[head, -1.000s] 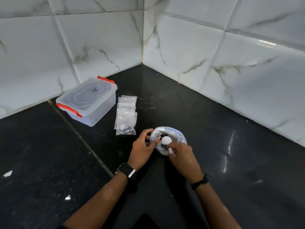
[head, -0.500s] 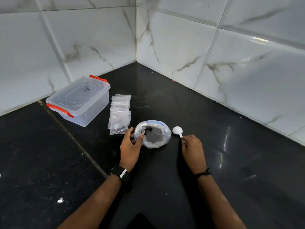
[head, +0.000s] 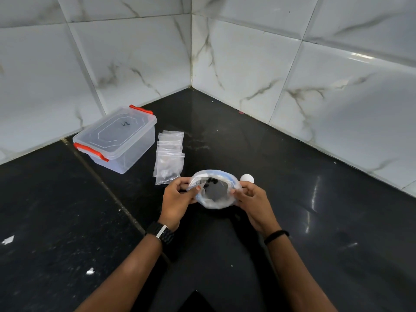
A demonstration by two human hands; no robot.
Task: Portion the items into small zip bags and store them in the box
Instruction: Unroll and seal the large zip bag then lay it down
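1. The left hand [head: 177, 199] pinches the left rim of a soft, clear plastic bag with a blue edge [head: 216, 202], fingers curled on it.
2. The right hand [head: 253, 202] pinches the right rim the same way.
3. The bag's mouth is wide open, with small dark bits [head: 211, 181] inside.
4. A round white plastic spoon [head: 247, 178] lies just right of the bag, on the black stone counter [head: 292, 188].
5. A pile of small clear zip bags [head: 169, 158] lies to the far left.
6. Further left stands a clear plastic box with red clips [head: 117, 140], lid on.
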